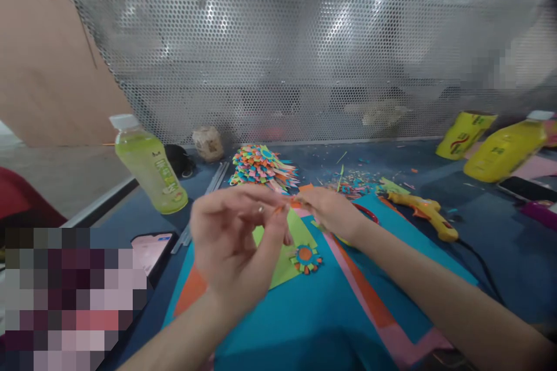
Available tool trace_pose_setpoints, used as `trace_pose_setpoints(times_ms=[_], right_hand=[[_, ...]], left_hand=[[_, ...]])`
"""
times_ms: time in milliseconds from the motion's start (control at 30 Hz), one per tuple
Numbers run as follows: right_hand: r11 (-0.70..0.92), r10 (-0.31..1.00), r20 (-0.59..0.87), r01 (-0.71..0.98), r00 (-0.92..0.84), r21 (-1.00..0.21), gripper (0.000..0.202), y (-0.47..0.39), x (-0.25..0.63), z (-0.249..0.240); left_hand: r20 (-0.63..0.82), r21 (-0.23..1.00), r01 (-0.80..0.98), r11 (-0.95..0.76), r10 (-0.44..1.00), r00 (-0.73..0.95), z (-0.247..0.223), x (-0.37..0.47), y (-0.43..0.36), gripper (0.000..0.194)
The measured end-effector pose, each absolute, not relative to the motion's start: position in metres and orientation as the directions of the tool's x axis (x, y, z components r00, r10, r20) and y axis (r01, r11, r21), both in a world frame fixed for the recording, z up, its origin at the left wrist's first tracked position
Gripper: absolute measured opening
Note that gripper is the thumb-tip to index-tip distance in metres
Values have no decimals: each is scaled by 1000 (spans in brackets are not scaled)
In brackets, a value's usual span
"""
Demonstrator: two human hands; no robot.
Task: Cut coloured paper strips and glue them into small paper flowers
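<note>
My left hand (237, 237) is raised over the paper sheets, palm toward me, with its fingers curled and thumb and fingertips pressed together. My right hand (335, 211) meets it from the right, fingers also pinched. Small orange spots show at the fingertips, but what is held there, if anything, is too small to make out. Just below lies a small fringed paper flower (306, 256) with a blue ring and orange centre. It rests partly on a light green paper sheet (300, 229), which overlaps a large blue sheet (296, 324).
Behind my hands stands a heap of multicoloured fringed paper (263, 165), with paper scraps (357, 182) to its right. A yellow glue gun (424, 214) lies on the right. Around are a green drink bottle (150, 165), a phone (152, 249), a yellow bottle (505, 148) and a perforated metal screen (282, 58).
</note>
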State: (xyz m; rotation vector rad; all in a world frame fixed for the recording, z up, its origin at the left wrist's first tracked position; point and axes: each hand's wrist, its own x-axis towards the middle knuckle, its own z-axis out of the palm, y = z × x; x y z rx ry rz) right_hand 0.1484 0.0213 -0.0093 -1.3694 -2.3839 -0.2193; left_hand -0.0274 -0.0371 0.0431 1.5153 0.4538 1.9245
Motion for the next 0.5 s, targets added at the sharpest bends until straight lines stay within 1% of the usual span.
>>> trace_pose_setpoints(times_ms=[67, 133, 233, 333, 433, 467, 500], right_hand=[[418, 837, 415, 906, -356, -65, 21, 23, 160, -4], [307, 870, 428, 948, -247, -78, 18, 26, 175, 1], [121, 893, 444, 988, -67, -93, 17, 33, 201, 4], [7, 891, 452, 994, 41, -105, 20, 37, 221, 4], [-49, 885, 456, 992, 98, -117, 36, 34, 231, 10], [-82, 882, 453, 989, 130, -126, 39, 31, 233, 14], [-124, 879, 445, 983, 174, -138, 37, 28, 235, 18]], left_hand=[[720, 664, -255, -703, 693, -39, 37, -21, -18, 26], [638, 760, -196, -619, 768, 48, 22, -19, -1, 23], [498, 867, -12, -499, 863, 88, 0, -21, 21, 18], [468, 882, 31, -471, 881, 74, -12, -23, 35, 17], [462, 886, 11, -464, 885, 56, -14, -24, 41, 15], [457, 889, -4, -458, 888, 54, -14, -25, 42, 15], [450, 893, -21, -450, 891, 56, -14, -25, 43, 16]])
